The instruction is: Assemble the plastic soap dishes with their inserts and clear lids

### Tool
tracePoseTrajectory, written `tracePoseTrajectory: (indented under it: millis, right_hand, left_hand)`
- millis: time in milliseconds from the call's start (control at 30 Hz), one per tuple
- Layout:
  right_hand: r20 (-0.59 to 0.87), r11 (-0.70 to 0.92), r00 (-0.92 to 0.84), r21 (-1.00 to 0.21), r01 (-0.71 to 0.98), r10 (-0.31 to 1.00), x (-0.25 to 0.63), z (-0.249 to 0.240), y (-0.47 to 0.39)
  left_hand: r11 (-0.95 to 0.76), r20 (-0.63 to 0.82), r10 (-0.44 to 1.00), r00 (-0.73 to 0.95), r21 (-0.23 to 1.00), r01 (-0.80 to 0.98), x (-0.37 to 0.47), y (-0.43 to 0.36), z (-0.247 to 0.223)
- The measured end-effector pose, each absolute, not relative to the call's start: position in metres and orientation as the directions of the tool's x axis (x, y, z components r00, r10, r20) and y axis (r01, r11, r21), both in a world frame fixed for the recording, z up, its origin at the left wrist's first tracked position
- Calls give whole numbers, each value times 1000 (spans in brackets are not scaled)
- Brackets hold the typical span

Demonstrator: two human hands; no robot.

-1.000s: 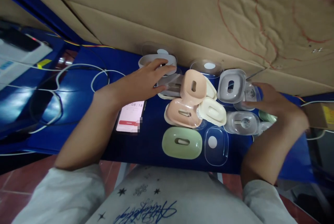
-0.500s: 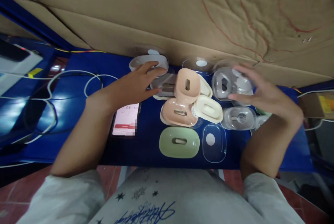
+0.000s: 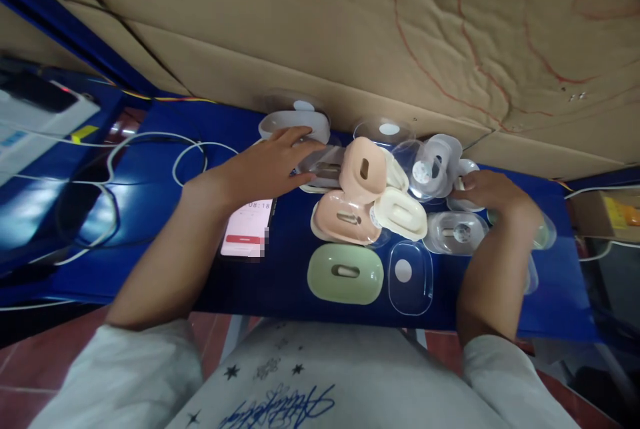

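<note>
My left hand (image 3: pixel 280 162), fingers apart, hovers over a translucent grey dish (image 3: pixel 330 169) and beside a whitish one (image 3: pixel 285 123) at the back. At the right, my right hand (image 3: pixel 493 194) has its fingers bent over the edge of a small clear-and-white dish (image 3: pixel 465 199); whether it grips the dish is unclear. A grey translucent dish (image 3: pixel 443 155) leans just left of that hand. Peach dishes (image 3: pixel 363 182) (image 3: pixel 335 215) and a cream one (image 3: pixel 400 212) overlap in the middle. Nearer my body lies a green dish (image 3: pixel 327 275) beside a clear lid (image 3: pixel 410 292).
A lit phone (image 3: pixel 245 225) lies under my left forearm. White cables (image 3: pixel 120 142) loop over the blue table (image 3: pixel 165 122) at the left. Cardboard (image 3: pixel 250 29) stands behind the dishes. A clear dish (image 3: pixel 455 232) sits beside my right forearm.
My right hand has moved down and right, from over the grey dish to the small dish beside it. The grey dish has shifted and tilted. My left hand stays over the same dishes.
</note>
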State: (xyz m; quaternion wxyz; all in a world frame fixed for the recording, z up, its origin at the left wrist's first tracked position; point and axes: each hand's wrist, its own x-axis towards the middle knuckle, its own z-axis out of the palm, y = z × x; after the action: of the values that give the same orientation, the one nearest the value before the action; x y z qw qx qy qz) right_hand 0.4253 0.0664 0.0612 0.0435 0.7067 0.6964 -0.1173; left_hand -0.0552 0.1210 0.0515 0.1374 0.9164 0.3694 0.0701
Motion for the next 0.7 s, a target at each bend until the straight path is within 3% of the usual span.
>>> tracePoseTrajectory:
  millis: [100,233,300,467,600,700]
  right_hand:
    - [-379,-163,91,-163,973,921,423,85,61]
    - [-265,-234,184,-171,957,947,412,124,41]
    - [-149,-158,127,-216,963,981,398,133,33]
    - [58,215,-212,-450,867,975,341,110,39]
    - [147,423,-404,-471,774,903,308,108,46]
    - [226,410,-343,-444,797,912,317,130,26]
  left_hand:
    - [-680,1,704,711,293,672,-53,121,53]
    - [-677,10,713,701,271,684,-50,121,54]
    - [-684,15,709,705,260,682,-49,122,54]
    - [-685,5,706,708,256,682,-48,120,52]
    - [-668,-12,717,697,273,692,-49,121,49]
    - [-678,7,703,711,308,668,-59,125,55]
